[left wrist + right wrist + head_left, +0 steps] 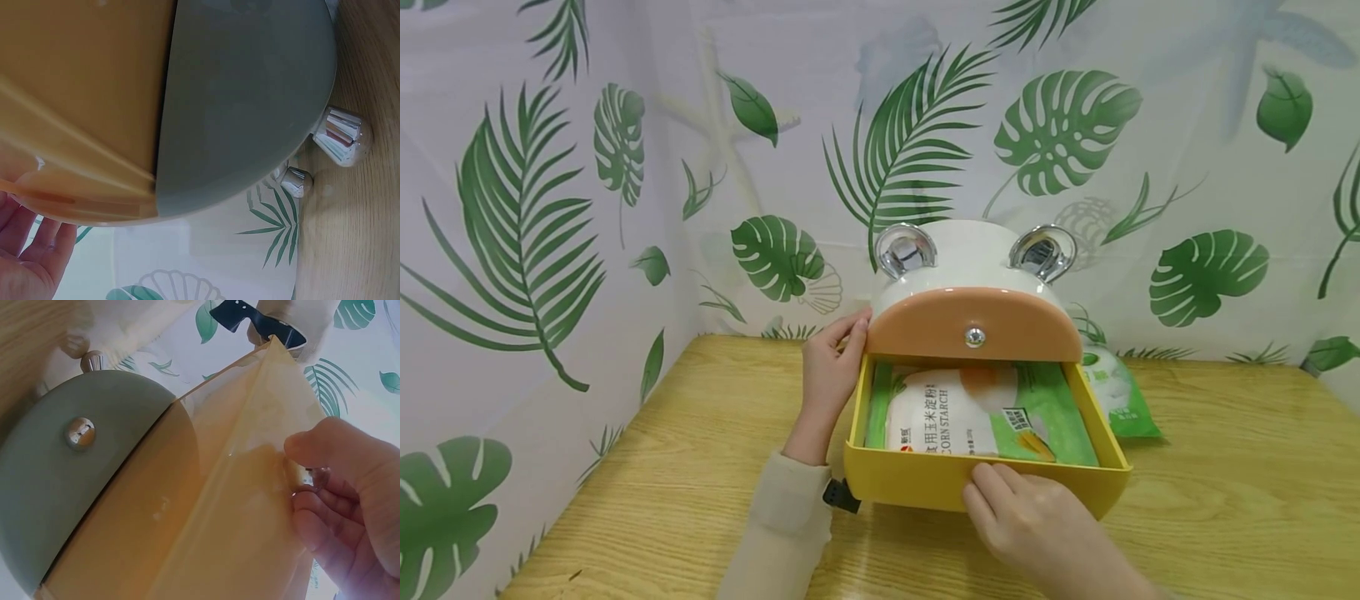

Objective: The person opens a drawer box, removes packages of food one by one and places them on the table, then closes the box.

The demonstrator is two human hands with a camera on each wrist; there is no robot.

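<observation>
A small two-drawer box has a rounded white top (970, 271) and two silver legs or ear-like rings (1047, 252). Its upper front (917, 329) is orange with a silver knob. Below, the yellow drawer (917, 483) is pulled out toward me, and a green and white bag of corn starch (958, 417) lies flat inside. My right hand (1030, 508) is at the drawer's front; in the right wrist view its thumb and fingers pinch a silver knob (306, 478). My left hand (835, 358) rests with extended fingers against the box's left side.
Behind the box's right side, a second green and white bag (1127, 400) lies on the wooden table (1225, 467). A leaf-printed cloth (805, 167) hangs close behind the box and along the left. A black strap (841, 496) is on the left wrist.
</observation>
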